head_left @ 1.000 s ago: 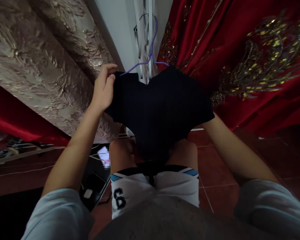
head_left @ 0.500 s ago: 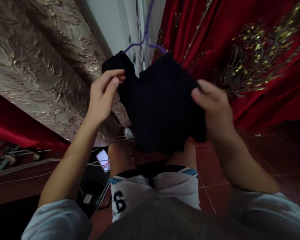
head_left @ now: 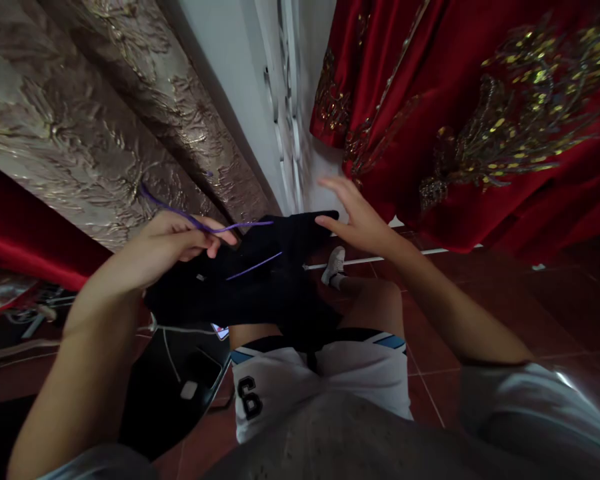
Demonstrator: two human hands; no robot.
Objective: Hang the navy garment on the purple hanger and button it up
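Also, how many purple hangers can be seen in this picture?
1: the purple hanger, in the left hand, partly covered by the dark shirt. Others could be hidden.

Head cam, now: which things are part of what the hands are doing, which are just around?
In use:
thin purple hanger, held in the left hand
dark cloth garment, overlapping the hanger; the open right hand is beside it, contact unclear

Just around:
red satin cloth with gold sequins
beige embossed cloth
small white squarish object

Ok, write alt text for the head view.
The left hand holds a purple hanger with a dark garment by the knees; the open right hand is close by. Sequined red fabric hangs at right, textured beige fabric at left.
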